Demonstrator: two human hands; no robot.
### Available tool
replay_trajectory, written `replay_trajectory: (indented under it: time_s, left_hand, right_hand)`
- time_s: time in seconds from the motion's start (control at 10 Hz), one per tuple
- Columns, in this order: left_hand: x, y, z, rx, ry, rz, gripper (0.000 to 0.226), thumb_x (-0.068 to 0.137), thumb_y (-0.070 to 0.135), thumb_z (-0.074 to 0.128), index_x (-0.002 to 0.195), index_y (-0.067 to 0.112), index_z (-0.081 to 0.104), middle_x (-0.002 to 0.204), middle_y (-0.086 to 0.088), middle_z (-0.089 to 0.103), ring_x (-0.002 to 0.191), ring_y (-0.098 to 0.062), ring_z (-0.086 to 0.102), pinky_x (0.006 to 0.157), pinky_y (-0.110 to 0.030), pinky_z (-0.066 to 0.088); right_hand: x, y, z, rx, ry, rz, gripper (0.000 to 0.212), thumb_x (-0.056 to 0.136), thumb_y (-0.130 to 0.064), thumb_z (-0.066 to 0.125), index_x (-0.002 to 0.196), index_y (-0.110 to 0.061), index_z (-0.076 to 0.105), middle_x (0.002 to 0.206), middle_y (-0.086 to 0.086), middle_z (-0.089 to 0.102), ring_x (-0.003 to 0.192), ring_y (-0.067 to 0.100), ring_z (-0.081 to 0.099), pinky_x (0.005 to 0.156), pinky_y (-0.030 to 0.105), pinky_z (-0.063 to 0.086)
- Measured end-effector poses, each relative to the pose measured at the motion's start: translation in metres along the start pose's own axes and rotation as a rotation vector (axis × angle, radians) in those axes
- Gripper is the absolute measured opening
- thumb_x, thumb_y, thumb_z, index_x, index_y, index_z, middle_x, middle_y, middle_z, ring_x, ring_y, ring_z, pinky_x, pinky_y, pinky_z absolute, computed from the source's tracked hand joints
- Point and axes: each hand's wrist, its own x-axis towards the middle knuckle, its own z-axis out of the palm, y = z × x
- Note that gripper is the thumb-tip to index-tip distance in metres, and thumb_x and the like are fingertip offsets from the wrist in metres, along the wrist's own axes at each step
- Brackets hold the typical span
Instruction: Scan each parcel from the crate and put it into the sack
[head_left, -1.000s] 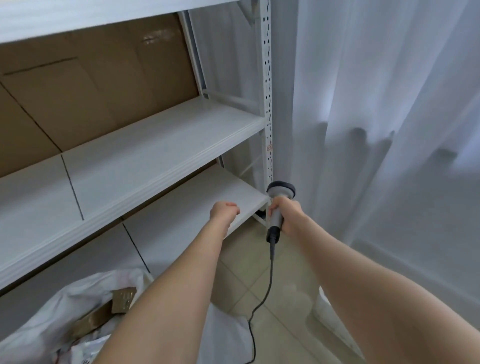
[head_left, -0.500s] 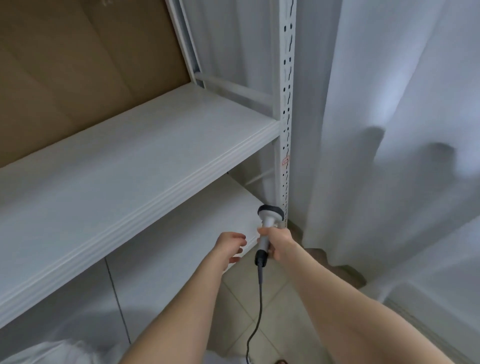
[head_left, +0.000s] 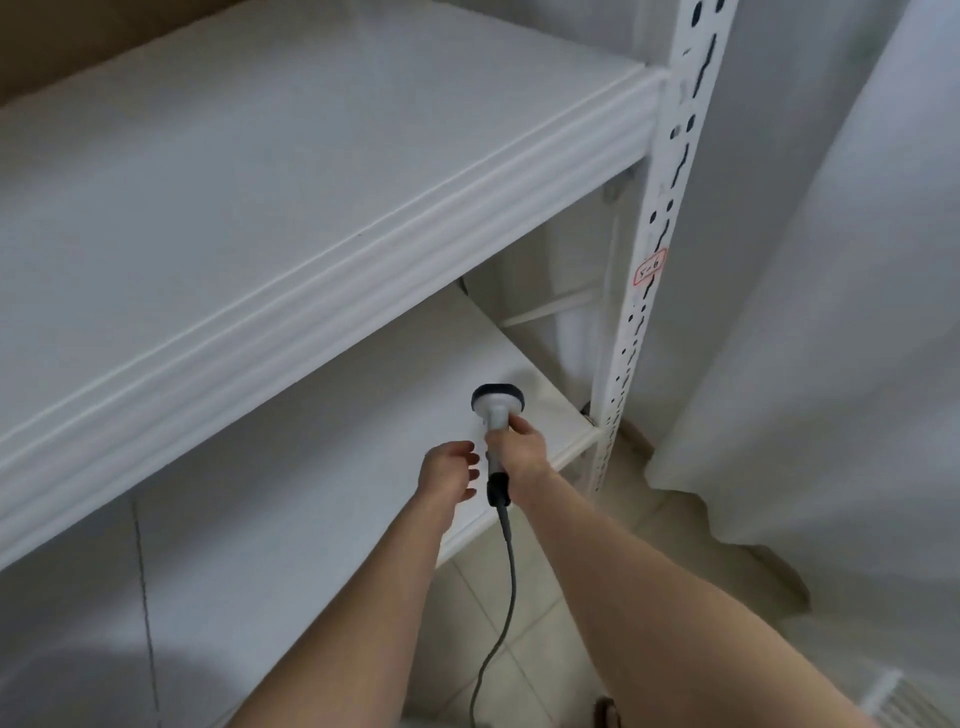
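My right hand grips the handle of a grey and white barcode scanner, whose dark-rimmed head points away over the lower shelf. Its grey cable hangs down between my forearms toward the floor. Just left of the scanner handle, my left hand is empty with the fingers loosely apart. No parcel, crate or sack is in view.
A white metal rack fills the left, with an upper shelf above the lower one. Its perforated upright post carries a small red-bordered label. White curtains hang at the right. Beige floor tiles lie below.
The view has moved in closer to the rack and the sack has left the frame. My left hand has opened from a fist beside the scanner. The scanner now reaches over the lower shelf.
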Motion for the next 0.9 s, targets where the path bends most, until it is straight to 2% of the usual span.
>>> replay_trajectory:
  time_s: [0.1,0.2,0.3,0.4,0.6,0.7,0.8,0.9]
  left_hand:
    - [0.035,-0.012,-0.003,0.017,0.1,0.023,0.036,0.096,0.001,0.035,0.124,0.006,0.059,0.108,-0.012,0.059,0.087,-0.025,0.054,0.082,-0.037,0.048]
    - [0.063,-0.026,-0.013,0.052,0.189,0.018,0.041,0.094,-0.003,0.035,0.126,0.008,0.059,0.12,-0.015,0.058,0.088,-0.026,0.053,0.084,-0.036,0.048]
    - [0.08,-0.036,-0.021,0.032,0.216,-0.013,0.042,0.093,-0.004,0.036,0.125,0.008,0.06,0.111,-0.014,0.058,0.087,-0.025,0.052,0.082,-0.034,0.048]
    - [0.09,-0.041,-0.023,0.015,0.206,-0.05,0.042,0.094,-0.004,0.036,0.126,0.01,0.059,0.111,-0.012,0.055,0.091,-0.024,0.053,0.084,-0.035,0.049]
    - [0.098,-0.043,-0.026,-0.013,0.185,-0.054,0.041,0.094,-0.004,0.037,0.128,0.008,0.057,0.109,-0.013,0.054,0.091,-0.025,0.052,0.08,-0.034,0.049]
    - [0.095,-0.041,-0.029,-0.023,0.186,-0.055,0.04,0.094,-0.003,0.04,0.13,0.008,0.056,0.123,-0.015,0.054,0.098,-0.024,0.053,0.081,-0.033,0.051]
    - [0.09,-0.034,-0.033,-0.024,0.187,-0.073,0.039,0.096,-0.002,0.042,0.131,0.009,0.055,0.132,-0.015,0.053,0.107,-0.026,0.055,0.069,-0.03,0.051]
    - [0.083,-0.027,-0.04,0.015,0.167,-0.066,0.031,0.096,-0.001,0.044,0.121,0.009,0.06,0.126,-0.012,0.055,0.11,-0.027,0.056,0.063,-0.026,0.049]
  right_hand:
    - [0.037,0.006,0.013,-0.015,-0.021,-0.031,0.049,0.092,-0.004,0.054,0.139,-0.011,0.047,0.102,0.009,0.06,0.098,0.027,0.057,0.093,0.036,0.047]
    - [0.065,0.012,0.023,-0.021,-0.031,-0.059,0.057,0.092,-0.002,0.056,0.146,-0.012,0.038,0.109,0.011,0.055,0.099,0.026,0.055,0.09,0.033,0.046]
    - [0.085,0.017,0.032,0.008,-0.046,-0.056,0.059,0.091,0.002,0.058,0.146,-0.01,0.039,0.104,0.011,0.054,0.095,0.025,0.053,0.089,0.035,0.045]
    - [0.097,0.024,0.037,-0.044,-0.037,-0.033,0.057,0.091,-0.002,0.059,0.144,-0.013,0.042,0.108,0.009,0.059,0.1,0.025,0.057,0.096,0.033,0.046]
    - [0.107,0.034,0.044,-0.09,-0.026,-0.029,0.058,0.092,-0.005,0.058,0.146,-0.018,0.042,0.112,0.007,0.06,0.099,0.022,0.055,0.088,0.025,0.041]
    - [0.103,0.03,0.044,-0.097,-0.017,-0.007,0.06,0.094,-0.006,0.056,0.148,-0.022,0.037,0.131,0.011,0.058,0.115,0.027,0.056,0.089,0.025,0.039]
    - [0.1,0.028,0.043,-0.153,-0.01,0.008,0.061,0.097,-0.006,0.048,0.152,-0.025,0.029,0.137,0.013,0.053,0.121,0.032,0.053,0.091,0.031,0.041]
    - [0.088,0.021,0.042,-0.207,0.001,0.005,0.063,0.097,-0.005,0.043,0.153,-0.027,0.025,0.139,0.014,0.05,0.122,0.035,0.053,0.097,0.038,0.046]
